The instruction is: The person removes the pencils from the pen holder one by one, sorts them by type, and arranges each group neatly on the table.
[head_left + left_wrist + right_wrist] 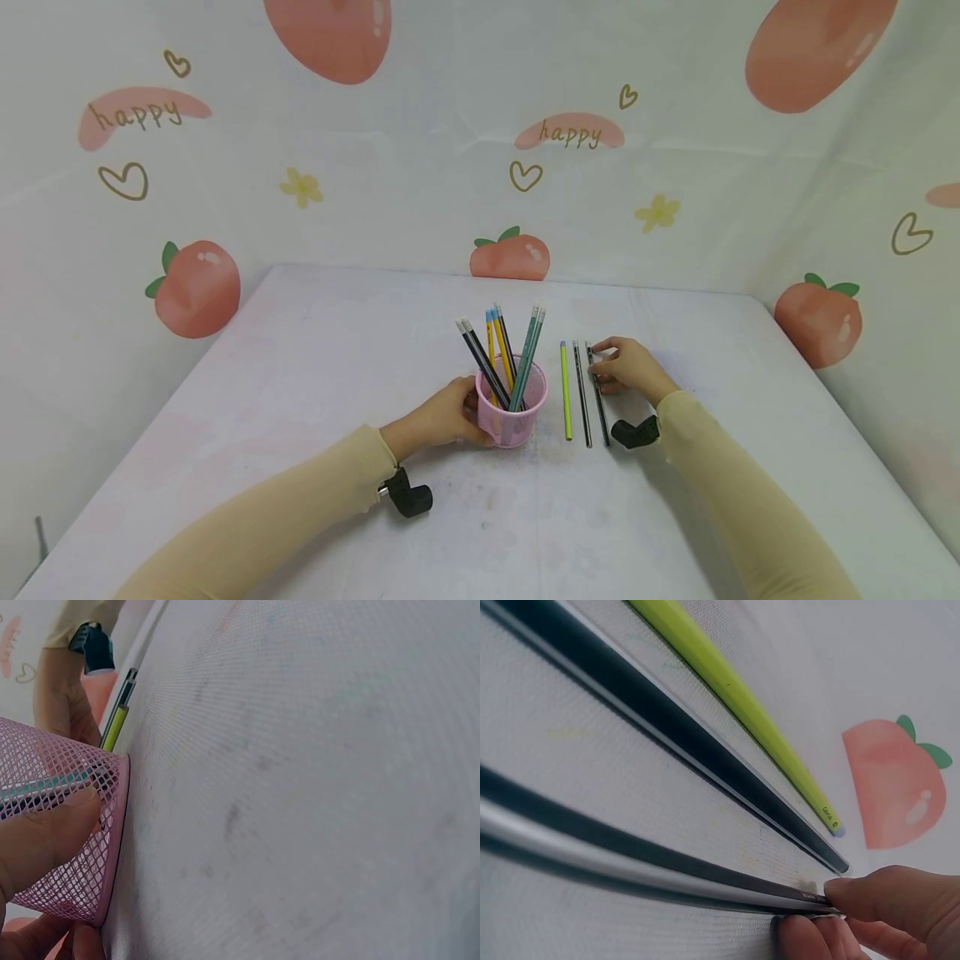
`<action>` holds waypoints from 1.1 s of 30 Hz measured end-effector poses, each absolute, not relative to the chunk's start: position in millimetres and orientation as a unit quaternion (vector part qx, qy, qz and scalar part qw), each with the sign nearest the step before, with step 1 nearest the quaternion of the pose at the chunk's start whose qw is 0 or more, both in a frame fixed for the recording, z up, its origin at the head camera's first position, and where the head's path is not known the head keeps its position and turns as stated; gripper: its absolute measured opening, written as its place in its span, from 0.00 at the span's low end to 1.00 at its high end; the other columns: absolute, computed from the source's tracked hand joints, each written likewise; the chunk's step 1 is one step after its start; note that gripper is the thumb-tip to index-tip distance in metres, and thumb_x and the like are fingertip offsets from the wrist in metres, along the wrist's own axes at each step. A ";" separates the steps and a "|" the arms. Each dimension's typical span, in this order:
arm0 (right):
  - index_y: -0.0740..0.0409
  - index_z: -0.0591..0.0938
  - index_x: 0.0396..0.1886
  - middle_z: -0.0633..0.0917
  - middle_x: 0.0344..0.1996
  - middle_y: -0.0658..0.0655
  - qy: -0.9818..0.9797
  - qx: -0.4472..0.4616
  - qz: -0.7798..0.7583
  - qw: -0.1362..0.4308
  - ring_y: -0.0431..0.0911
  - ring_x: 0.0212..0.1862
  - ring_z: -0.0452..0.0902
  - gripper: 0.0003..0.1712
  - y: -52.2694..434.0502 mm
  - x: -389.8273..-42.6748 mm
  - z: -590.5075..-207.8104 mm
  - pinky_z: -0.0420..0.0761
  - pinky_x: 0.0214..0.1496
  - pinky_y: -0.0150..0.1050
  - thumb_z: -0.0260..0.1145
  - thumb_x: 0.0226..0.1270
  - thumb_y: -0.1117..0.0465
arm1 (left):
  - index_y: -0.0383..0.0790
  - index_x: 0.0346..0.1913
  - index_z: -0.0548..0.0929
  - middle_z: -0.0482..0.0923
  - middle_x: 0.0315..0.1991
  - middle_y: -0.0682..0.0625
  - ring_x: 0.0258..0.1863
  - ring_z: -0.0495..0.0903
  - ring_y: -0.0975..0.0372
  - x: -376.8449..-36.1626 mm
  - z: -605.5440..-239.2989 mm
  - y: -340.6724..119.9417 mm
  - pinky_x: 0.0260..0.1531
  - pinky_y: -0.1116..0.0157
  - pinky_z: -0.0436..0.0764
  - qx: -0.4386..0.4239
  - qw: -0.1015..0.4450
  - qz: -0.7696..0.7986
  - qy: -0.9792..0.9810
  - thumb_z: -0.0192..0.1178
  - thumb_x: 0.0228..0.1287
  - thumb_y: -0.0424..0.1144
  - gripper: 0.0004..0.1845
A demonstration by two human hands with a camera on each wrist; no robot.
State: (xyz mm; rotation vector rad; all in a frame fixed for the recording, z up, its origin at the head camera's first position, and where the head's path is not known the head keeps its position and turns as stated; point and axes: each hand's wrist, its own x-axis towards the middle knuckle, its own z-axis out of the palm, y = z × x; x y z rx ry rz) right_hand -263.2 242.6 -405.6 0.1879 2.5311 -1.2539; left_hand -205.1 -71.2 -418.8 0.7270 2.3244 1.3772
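peach-printed cloth hangs behind a white table (315,467) with faint smudges. nearest, two beige sleeves (300,500) reach in, each with a black wrist mount. the left hand (442,417) curls round the pink mesh pencil cup (513,412), thumb pressed on the mesh, keeping it upright; black, yellow and teal pencils stand in it. just right of the cup lie three pencils side by side: a lime-green pencil (566,392), a black pencil (582,393), and the dark striped pencil (597,396), its far end pinched by the right hand (626,367) between fingertips and thumb. a clean lift would likely mean raising that end first, keeping clear of the neighbour, with the cup held steady.
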 end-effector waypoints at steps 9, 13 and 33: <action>0.67 0.67 0.66 0.77 0.49 0.67 0.876 0.069 -0.448 0.162 0.41 0.32 0.79 0.31 243.5 -263.0 -404.1 0.85 0.35 0.36 0.65 0.65 0.66 | 0.27 0.56 0.72 0.78 0.45 0.41 0.42 0.78 0.61 -203.8 -418.8 -70.5 0.47 0.66 0.80 0.254 0.173 0.482 0.820 0.75 0.41 0.29 0.35; 0.67 0.66 0.66 0.77 0.50 0.67 0.870 0.070 -0.460 0.165 0.40 0.31 0.79 0.31 244.2 -262.5 -404.5 0.85 0.35 0.35 0.65 0.65 0.66 | 0.27 0.56 0.72 0.78 0.45 0.41 0.42 0.78 0.61 -203.3 -418.0 -70.3 0.47 0.66 0.80 0.251 0.173 0.482 0.821 0.76 0.41 0.29 0.35; 0.67 0.66 0.66 0.77 0.48 0.64 0.857 0.067 -0.484 0.166 0.39 0.30 0.79 0.32 248.2 -265.4 -407.7 0.85 0.35 0.35 0.65 0.65 0.65 | 0.27 0.56 0.71 0.76 0.46 0.41 0.43 0.78 0.59 -205.2 -419.6 -70.9 0.48 0.64 0.80 0.250 0.174 0.478 0.824 0.76 0.42 0.29 0.36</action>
